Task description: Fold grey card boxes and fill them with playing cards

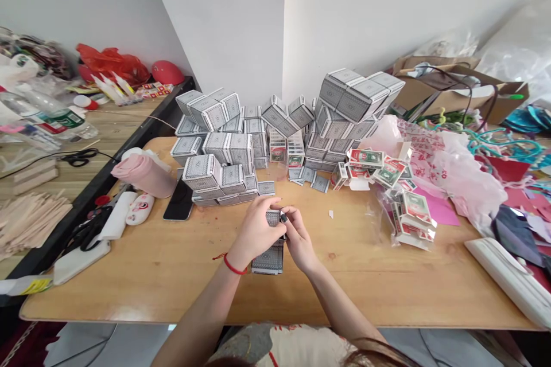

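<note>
Between my two hands is a small deck of playing cards (272, 218) with grey patterned backs. My left hand (257, 223), with a red string at the wrist, wraps round its left side. At the deck's right edge, the thumb and fingers of my right hand (298, 233) are pinched together; the fingertips partly hide that edge. Another stack of cards (267, 261) lies on the table just below my hands. Beyond them, grey card blocks stand piled up at the left (230, 149) and at the right (344, 106).
Red and green card boxes (413, 212) lie in a loose heap on the right, beside a pink-white plastic bag (447, 155). A black phone (178, 200), a pink roll (144, 175) and scissors (92, 226) are on the left. A white case (503, 275) sits near the right edge.
</note>
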`<state>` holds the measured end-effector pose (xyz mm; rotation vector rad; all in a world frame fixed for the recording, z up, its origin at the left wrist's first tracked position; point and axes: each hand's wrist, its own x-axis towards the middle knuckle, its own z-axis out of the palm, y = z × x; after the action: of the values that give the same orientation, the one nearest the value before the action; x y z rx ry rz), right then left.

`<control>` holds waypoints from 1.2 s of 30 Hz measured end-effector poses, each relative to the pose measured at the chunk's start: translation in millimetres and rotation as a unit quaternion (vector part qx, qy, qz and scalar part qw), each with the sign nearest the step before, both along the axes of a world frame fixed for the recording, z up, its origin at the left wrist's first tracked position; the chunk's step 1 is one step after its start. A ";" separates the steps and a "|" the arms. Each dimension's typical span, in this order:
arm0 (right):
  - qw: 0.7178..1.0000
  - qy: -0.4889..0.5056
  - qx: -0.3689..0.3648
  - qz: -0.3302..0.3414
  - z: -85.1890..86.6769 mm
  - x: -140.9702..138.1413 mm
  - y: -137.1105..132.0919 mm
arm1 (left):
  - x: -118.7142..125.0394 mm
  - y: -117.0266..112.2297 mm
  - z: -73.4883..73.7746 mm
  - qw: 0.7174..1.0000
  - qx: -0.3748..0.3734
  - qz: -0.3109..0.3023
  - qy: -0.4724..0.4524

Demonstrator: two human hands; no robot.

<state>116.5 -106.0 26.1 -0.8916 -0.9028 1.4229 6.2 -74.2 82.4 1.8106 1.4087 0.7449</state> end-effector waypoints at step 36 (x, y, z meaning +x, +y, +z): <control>0.994 0.093 -0.043 0.029 -1.5 -9.1 8.1 | -11.5 -2.2 -2.2 0.998 0.053 -0.020 -0.015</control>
<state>107.4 -97.8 24.6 -0.7863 -0.7381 1.5770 -5.3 -76.4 80.2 1.8943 1.3313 0.8363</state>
